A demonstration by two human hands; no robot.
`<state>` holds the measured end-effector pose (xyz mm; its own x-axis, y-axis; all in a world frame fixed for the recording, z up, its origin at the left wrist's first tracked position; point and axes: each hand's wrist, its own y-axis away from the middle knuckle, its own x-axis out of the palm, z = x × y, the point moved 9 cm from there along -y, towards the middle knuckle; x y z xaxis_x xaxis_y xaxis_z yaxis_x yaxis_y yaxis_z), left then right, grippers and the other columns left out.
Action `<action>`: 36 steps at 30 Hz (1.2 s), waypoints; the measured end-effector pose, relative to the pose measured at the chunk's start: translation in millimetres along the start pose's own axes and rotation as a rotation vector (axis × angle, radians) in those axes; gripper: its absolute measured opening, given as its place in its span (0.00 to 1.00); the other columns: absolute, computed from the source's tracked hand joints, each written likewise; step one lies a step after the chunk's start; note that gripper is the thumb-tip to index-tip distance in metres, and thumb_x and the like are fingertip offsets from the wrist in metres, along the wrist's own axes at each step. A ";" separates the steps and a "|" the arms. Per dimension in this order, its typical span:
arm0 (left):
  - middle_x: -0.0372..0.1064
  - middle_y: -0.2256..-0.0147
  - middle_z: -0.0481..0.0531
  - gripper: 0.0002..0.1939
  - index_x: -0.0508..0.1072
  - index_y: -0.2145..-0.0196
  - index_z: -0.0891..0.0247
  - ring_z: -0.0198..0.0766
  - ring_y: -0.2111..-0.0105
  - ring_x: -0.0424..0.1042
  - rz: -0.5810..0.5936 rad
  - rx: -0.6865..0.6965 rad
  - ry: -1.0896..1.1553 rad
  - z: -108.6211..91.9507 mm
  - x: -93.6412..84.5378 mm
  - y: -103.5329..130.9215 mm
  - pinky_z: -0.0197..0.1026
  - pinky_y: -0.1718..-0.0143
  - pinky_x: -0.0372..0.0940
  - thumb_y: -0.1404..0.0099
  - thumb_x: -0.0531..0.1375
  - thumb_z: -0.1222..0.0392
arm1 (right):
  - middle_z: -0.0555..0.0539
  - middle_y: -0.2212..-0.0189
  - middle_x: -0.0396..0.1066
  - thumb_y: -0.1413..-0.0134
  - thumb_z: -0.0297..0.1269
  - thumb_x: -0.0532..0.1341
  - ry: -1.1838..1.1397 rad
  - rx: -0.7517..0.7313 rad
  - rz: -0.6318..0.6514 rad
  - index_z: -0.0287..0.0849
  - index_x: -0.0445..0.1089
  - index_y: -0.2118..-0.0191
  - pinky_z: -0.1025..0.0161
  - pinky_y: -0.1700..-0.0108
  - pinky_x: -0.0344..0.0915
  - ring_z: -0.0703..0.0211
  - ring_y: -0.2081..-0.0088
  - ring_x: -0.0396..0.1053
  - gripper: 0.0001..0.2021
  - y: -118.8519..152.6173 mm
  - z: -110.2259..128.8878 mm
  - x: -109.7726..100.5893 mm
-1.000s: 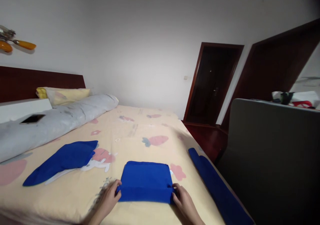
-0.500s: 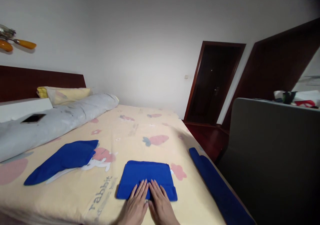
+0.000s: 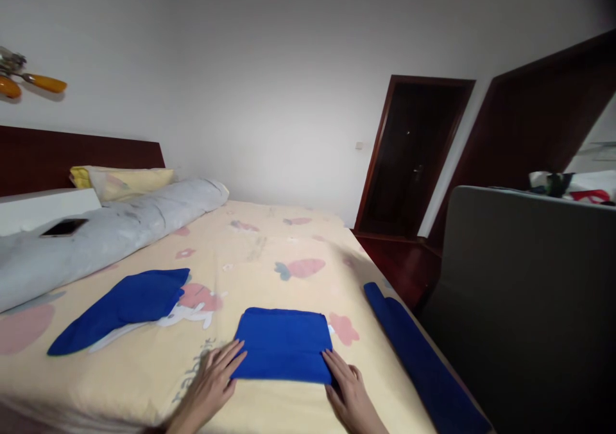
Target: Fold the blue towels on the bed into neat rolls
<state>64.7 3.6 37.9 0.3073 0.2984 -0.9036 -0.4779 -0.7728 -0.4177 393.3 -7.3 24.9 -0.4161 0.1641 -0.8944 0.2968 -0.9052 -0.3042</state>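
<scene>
A folded blue cloth [image 3: 283, 341] lies flat on the bed, a crease running across its near part. My left hand [image 3: 214, 376] rests at the cloth's left edge, fingers stretched out with their tips on the fabric. At the opposite edge, my right hand [image 3: 351, 389] touches the near right corner, its fingers extended over the side and the thumb lower down. Both hands are open. Further left lies a loosely crumpled blue cloth [image 3: 128, 302]. Along the right side of the bed stretches a long blue piece of fabric [image 3: 418, 350].
The bed [image 3: 260, 241] has a pale sheet with carrot and rabbit prints. A grey rolled bundle [image 3: 129, 225] carries a phone [image 3: 65, 227], with a yellow pillow [image 3: 137, 183] behind. A dark grey panel [image 3: 520, 293] stands beside the bed at right.
My hands have moved apart, from together at the middle of the near edge to the cloth's left and right edges. The near strip of cloth looks flatter.
</scene>
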 end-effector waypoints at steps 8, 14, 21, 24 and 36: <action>0.76 0.53 0.50 0.24 0.75 0.51 0.52 0.42 0.52 0.74 -0.075 -0.076 0.167 7.8 -16.3 -7.0 0.46 0.48 0.65 0.42 0.53 0.71 | 0.43 0.46 0.70 0.39 0.36 0.53 -0.035 -0.027 -0.066 0.48 0.66 0.46 0.47 0.44 0.55 0.47 0.42 0.63 0.17 -8.9 1.7 -16.7; 0.77 0.61 0.50 0.14 0.75 0.58 0.55 0.42 0.60 0.74 -0.147 -0.363 0.378 30.6 -14.8 -7.2 0.44 0.56 0.68 0.39 0.53 0.61 | 0.45 0.61 0.73 0.35 0.48 0.49 -0.212 0.131 -0.121 0.48 0.70 0.54 0.56 0.54 0.62 0.52 0.59 0.68 0.16 -7.0 -5.0 -30.1; 0.75 0.65 0.48 0.14 0.73 0.58 0.56 0.38 0.63 0.74 -0.004 -0.515 0.305 46.6 4.7 -26.6 0.38 0.58 0.65 0.39 0.52 0.64 | 0.42 0.60 0.74 0.35 0.47 0.47 -0.084 0.334 -0.166 0.44 0.67 0.49 0.47 0.49 0.57 0.46 0.55 0.68 0.19 -32.8 -36.8 -9.5; 0.75 0.59 0.51 0.18 0.73 0.54 0.56 0.43 0.55 0.73 0.002 -0.560 0.092 48.7 1.9 -28.8 0.45 0.53 0.64 0.40 0.53 0.67 | 0.39 0.57 0.73 0.36 0.44 0.48 0.083 0.348 -0.259 0.43 0.68 0.52 0.44 0.50 0.57 0.43 0.53 0.67 0.17 -38.1 -34.3 -17.2; 0.46 0.32 0.48 0.38 0.40 0.31 0.53 0.42 0.34 0.50 0.053 0.020 0.029 -79.0 39.6 -65.6 0.52 0.35 0.51 0.35 0.50 0.65 | 0.44 0.35 0.54 0.39 0.31 0.50 0.084 -0.193 -0.112 0.47 0.48 0.32 0.46 0.38 0.56 0.49 0.35 0.54 0.30 -51.6 85.2 28.8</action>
<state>173.3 21.8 37.1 0.3044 0.2404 -0.9217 -0.5105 -0.7758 -0.3710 292.8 10.7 42.7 -0.3849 0.2985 -0.8734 0.4150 -0.7893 -0.4526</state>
